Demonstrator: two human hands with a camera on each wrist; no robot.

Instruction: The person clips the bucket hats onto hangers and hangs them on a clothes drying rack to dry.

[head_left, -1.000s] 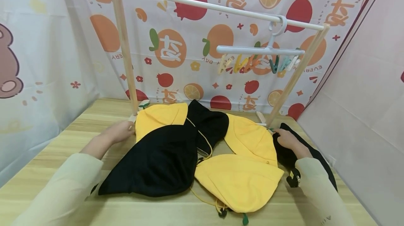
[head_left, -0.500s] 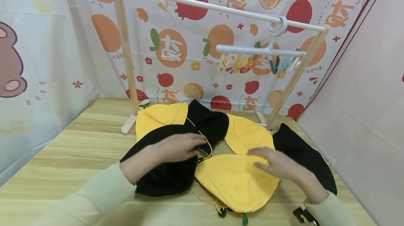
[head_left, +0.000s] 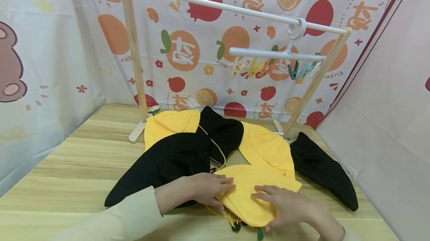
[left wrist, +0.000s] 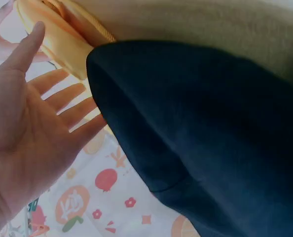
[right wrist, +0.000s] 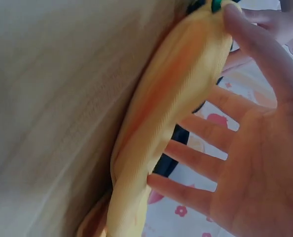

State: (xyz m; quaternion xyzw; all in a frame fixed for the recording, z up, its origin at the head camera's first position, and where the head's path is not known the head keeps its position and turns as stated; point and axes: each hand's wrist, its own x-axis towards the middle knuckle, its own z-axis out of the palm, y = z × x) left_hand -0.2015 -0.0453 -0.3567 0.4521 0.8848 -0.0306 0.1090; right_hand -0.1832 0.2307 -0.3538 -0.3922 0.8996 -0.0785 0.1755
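Observation:
A yellow cloth hat (head_left: 243, 181) lies flat near the front of the table, with a thin yellow cord and a green sprout at its front edge. My left hand (head_left: 203, 189) lies at its left side, fingers straight, and my right hand (head_left: 285, 204) is over its right side, fingers spread. In the right wrist view the fingertips of the right hand (right wrist: 250, 148) meet the yellow cloth. The left wrist view has the left hand (left wrist: 38, 118) flat beside a black hat (left wrist: 186, 123). Neither hand grips anything.
Behind lie another yellow hat (head_left: 173, 119), a black one (head_left: 223, 130) and a further yellow one (head_left: 265, 142). A black piece (head_left: 324, 172) lies at the right. A wooden rack (head_left: 132, 46) stands at the back, carrying a white hanger (head_left: 275, 53) with several coloured clips.
Both hands have come from the outer sides of the pile, passed over the middle, and moved down onto the front yellow hat. The hats stay about where they were.

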